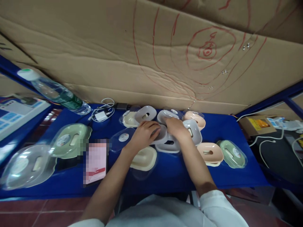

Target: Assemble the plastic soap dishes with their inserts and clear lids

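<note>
My left hand (145, 135) grips the left end of a grey oval plastic dish (163, 136), thumb near its rim. My right hand (176, 127) is at the upper right of that dish, fingers bent down and pressed together by another grey dish (163, 116); its fingertips are partly hidden. Under and beside the hands lie a grey slotted dish (169, 147) and another grey slotted dish (196, 134). A cream dish (148, 159) rests below my left hand. A clear lid with a round sticker (118, 142) lies left of it.
Peach slotted pieces (216, 153) and a green covered one (233, 154) lie to the right. On the left are a green covered piece (82, 132), a clear-covered one (42, 167), a phone-like screen (97, 162), a charger (101, 116) and a tilted water bottle (59, 94). Cardboard (94, 47) stands behind.
</note>
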A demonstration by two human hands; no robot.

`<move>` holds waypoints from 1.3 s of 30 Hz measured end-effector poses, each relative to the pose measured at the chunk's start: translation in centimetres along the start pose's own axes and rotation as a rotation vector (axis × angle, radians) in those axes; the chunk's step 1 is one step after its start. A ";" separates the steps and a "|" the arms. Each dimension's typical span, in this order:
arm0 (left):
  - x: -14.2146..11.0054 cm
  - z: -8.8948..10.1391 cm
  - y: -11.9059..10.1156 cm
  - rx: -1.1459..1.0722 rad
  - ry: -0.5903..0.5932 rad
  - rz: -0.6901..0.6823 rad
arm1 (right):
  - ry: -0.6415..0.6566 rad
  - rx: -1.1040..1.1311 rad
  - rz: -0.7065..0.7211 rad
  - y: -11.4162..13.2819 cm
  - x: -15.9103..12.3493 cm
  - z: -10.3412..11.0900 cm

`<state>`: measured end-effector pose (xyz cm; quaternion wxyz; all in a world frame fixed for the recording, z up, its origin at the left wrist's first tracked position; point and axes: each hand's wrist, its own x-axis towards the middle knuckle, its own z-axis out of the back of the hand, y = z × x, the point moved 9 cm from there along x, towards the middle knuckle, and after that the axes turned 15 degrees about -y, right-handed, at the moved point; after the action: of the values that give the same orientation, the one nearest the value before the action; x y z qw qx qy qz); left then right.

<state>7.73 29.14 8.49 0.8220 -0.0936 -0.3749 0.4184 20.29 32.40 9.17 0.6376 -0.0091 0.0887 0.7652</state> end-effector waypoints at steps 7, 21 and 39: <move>0.0 0.1 0.2 0.003 -0.006 0.002 | -0.015 -0.058 0.005 -0.6 0.4 0.4; -0.2 0.1 0.2 -0.002 -0.027 -0.028 | -0.105 0.004 0.033 -1.7 0.2 2.0; 0.4 4.2 1.4 0.084 -0.293 -0.025 | -0.377 0.534 0.276 -2.3 -2.0 6.9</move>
<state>4.09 29.68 10.99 0.7666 0.0076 -0.4742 0.4328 23.60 31.89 15.91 0.5132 0.3116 0.1667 0.7821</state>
